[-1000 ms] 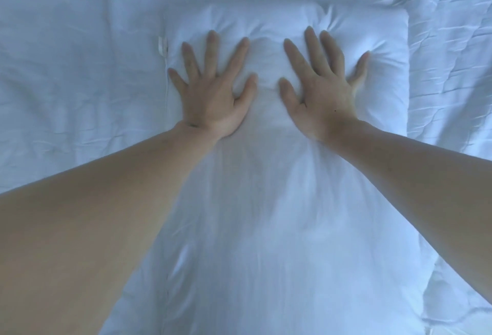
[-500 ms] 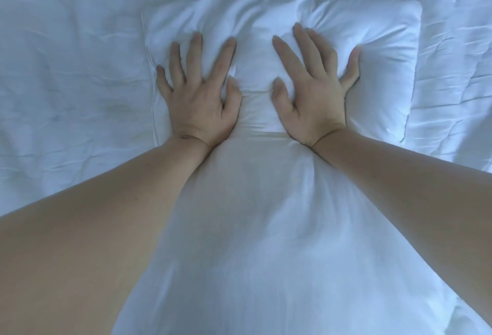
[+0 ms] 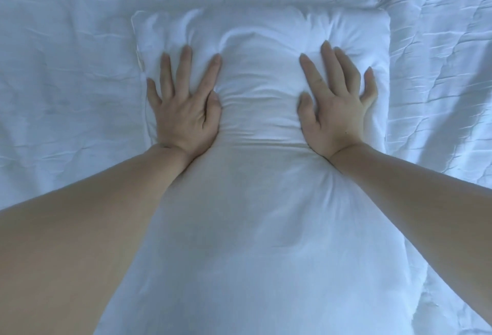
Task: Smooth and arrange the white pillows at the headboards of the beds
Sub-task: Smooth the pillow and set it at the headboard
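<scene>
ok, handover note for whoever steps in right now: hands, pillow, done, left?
Left hand: flat, fingers spread, pressing the white pillow near its left edge.
Right hand: flat, fingers spread, pressing near the pillow's right edge.
Pillow lies lengthwise away from the camera on the wrinkled white sheet.
Done: pillow laid down, far end pressed.
Left: a puffed ridge with creases sits between the hands; smooth it. No headboard or other pillows in view, so placement can't be judged.
</scene>
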